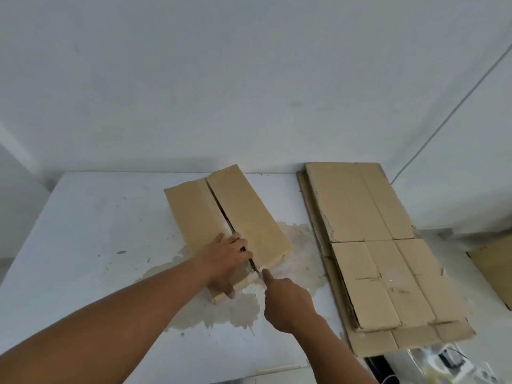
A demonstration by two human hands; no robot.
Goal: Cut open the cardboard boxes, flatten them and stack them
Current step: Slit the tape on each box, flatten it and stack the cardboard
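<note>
one box (227, 217) on table (97, 245), top seam slit open up to right hand (288, 303); its fingers curled on barely visible blade. left hand (225, 261) fingers spread, pressing flap. flattened stack (388, 250) well right of fingers. flattening, stacking remain.

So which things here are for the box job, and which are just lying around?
For the job:
- cardboard box being cut along its top seam
- left hand pressing it down
- right hand, index finger at the seam's near end; any blade is too small to tell
- stack of flattened boxes

Just lying about:
- brown stain on the table
- cable on the wall
- cardboard piece at far right
</note>
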